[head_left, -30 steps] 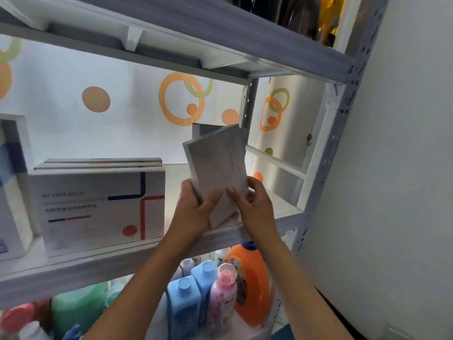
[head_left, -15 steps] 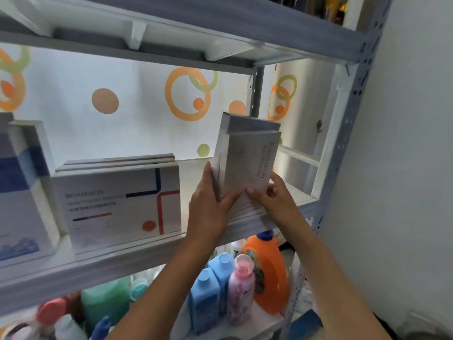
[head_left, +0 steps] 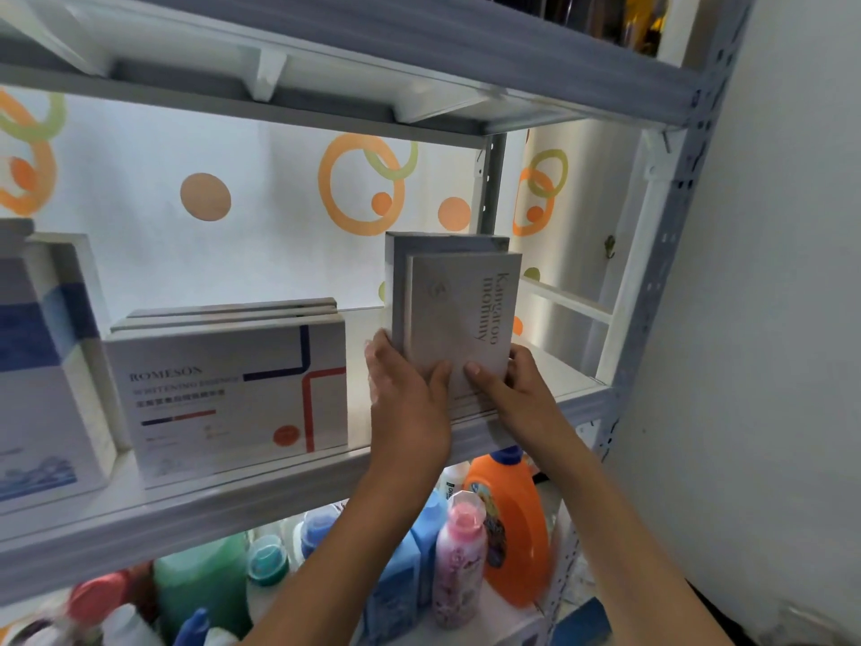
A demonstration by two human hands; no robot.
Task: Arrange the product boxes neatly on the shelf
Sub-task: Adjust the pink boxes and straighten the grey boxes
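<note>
Gripping the upright grey boxes [head_left: 459, 314] from either side, the left hand [head_left: 405, 394] and right hand [head_left: 517, 389] curl thumbs onto the front face. They stand on the white shelf [head_left: 289, 477], right of the Romeson boxes [head_left: 233, 389]. Bottles [head_left: 459, 561] below look blurred.

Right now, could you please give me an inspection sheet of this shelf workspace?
Surface: white shelf, front lip in view.
Job's things: two grey Kangaroo boxes upright on end near the right end; three Romeson boxes standing in a row; blue and white boxes at far left.
Clutter: bottles on the lower shelf, including an orange jug and a pink bottle.
Hands: left hand and right hand hold the grey boxes at their base.
Cables: nothing seen.
Surroundings: circle-patterned backdrop; white wall at right.
</note>
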